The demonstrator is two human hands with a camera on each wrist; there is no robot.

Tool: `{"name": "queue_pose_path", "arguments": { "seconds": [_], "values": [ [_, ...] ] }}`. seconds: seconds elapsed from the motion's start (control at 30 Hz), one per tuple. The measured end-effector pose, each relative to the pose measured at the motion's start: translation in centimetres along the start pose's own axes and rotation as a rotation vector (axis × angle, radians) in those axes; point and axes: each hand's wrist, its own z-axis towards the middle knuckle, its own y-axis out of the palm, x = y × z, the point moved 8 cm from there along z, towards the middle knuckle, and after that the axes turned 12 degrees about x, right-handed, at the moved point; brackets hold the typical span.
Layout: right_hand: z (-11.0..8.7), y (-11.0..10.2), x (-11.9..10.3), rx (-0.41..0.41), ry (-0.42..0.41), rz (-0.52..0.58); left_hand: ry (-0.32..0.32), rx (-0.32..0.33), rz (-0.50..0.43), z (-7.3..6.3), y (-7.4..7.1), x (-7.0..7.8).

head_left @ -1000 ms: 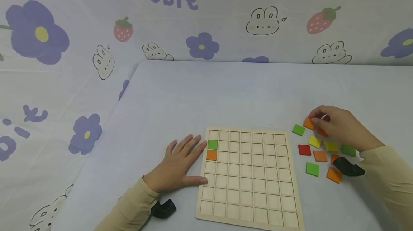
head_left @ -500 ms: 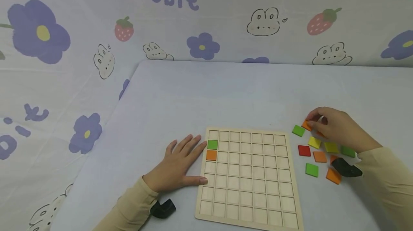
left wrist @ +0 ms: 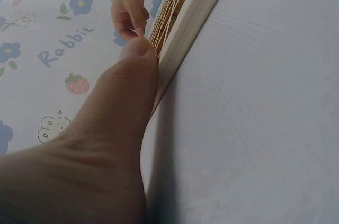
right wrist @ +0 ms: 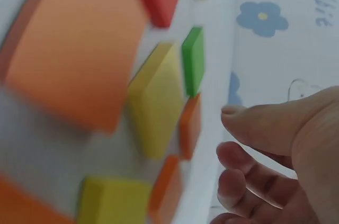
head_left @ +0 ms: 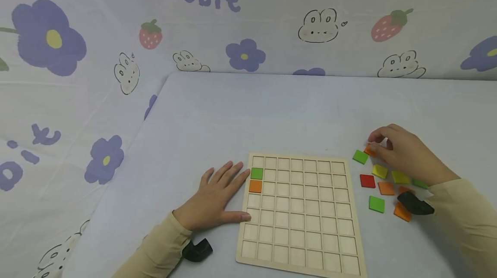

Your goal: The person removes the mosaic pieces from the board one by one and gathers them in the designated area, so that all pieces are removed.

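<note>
My left hand (head_left: 215, 202) lies spread on the table, with thumb and index fingertips at the left edge of a wooden grid board (head_left: 297, 209). In the left wrist view, the left thumb (left wrist: 124, 83) presses close to the board's side. My right hand (head_left: 404, 151) hovers with bent fingers over an orange tile (head_left: 369, 149) at the far end of the loose tiles. The right wrist view shows a gap between thumb and fingertips with nothing in it; the orange tile (right wrist: 190, 126) lies on the table beside them. A green tile (head_left: 256, 173) and an orange tile (head_left: 255, 186) fill two cells in the board's left column.
Right of the board lie several loose tiles, among them a red tile (head_left: 367, 181), a yellow tile (head_left: 379, 171) and a green tile (head_left: 376, 204). A black wrist mount (head_left: 415, 203) hangs low over the orange ones. Patterned cloth (head_left: 272, 19) stands behind the table.
My right hand has shifted slightly left, its thumb now covering more of the far orange tile. A second orange tile behind the thumb is now hidden. My left hand has stayed still.
</note>
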Motion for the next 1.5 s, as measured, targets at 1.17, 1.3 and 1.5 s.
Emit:
{"name": "queue_pose_path", "arguments": {
  "seconds": [1.17, 1.3, 1.5],
  "values": [
    [-1.0, 5.7, -18.3, -0.064, -0.378, 0.104, 0.003, 0.009, -0.005, -0.1, 0.3, -0.1],
    [-0.8, 6.8, -19.4, -0.106, -0.384, 0.102, -0.006, 0.013, -0.001, -0.1, 0.2, -0.1],
    [-0.3, 7.9, -20.7, -0.123, -0.415, 0.116, -0.011, 0.022, -0.007, 0.0, 0.1, -0.1]
  ]
}}
